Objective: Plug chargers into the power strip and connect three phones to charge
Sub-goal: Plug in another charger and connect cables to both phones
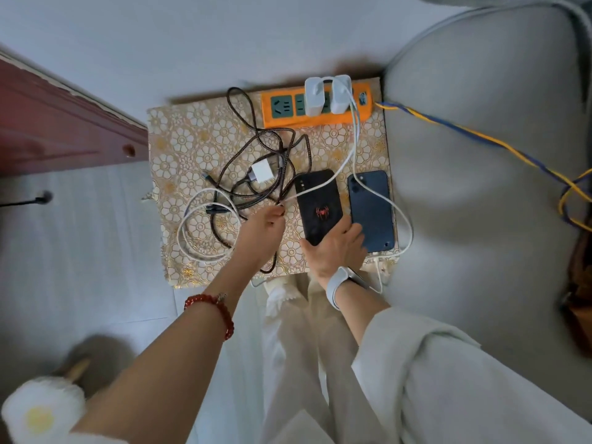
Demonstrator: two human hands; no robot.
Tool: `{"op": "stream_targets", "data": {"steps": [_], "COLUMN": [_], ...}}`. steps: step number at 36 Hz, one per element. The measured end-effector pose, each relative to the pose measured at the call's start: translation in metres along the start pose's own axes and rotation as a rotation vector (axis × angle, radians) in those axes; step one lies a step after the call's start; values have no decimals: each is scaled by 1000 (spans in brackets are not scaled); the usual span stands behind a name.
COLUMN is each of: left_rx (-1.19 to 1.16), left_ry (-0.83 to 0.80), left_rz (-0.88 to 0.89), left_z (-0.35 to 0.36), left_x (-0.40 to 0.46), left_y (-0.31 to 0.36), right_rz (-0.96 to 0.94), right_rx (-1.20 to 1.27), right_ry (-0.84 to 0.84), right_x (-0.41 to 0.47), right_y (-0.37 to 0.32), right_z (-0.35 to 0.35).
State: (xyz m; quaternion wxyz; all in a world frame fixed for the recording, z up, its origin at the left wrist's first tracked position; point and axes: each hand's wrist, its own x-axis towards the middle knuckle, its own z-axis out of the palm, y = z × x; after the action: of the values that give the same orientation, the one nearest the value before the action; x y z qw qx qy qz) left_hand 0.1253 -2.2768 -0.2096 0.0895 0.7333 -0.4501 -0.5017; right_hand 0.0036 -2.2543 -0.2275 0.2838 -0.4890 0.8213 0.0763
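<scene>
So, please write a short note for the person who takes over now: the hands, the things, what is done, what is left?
Left hand: pinching the end of a white cable.
Right hand: gripping the spider phone at its near end.
The blue phone lies beside it.
Done: two white chargers sit in the orange power strip.
Left: the small charger lies loose among the dark cables. No third phone is in view.

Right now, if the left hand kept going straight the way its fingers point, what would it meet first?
The left hand points up and right. First in that line looks to be the dark braided cable at its fingertips, with the spider phone just to the right. Depth is unclear.
</scene>
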Motion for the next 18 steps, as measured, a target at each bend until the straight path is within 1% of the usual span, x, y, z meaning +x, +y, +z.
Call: {"op": "stream_targets", "data": {"steps": [3,6,9,11,15,18], "left_rx": [118,339,553,654,765,788], "left_ry": [105,158,127,83,-38,-72], "left_rz": [2,-9,16,47,58,53], "left_z": [3,6,10,13,21,21], "left_x": [-10,-20,-27,-31,-35,-38], "left_y": [-12,-20,-26,-30,-35,-33], "right_rz": [21,64,98,94,29,-46], "right_rx": [-12,37,56,40,-2,-44], "right_ry": [-3,-11,-11,-3,-18,-46], "right_x": [1,0,-2,-4,-7,-13], "right_y": [4,1,-4,-4,0,5], "right_z": [1,3,5,5,2,-5]}}
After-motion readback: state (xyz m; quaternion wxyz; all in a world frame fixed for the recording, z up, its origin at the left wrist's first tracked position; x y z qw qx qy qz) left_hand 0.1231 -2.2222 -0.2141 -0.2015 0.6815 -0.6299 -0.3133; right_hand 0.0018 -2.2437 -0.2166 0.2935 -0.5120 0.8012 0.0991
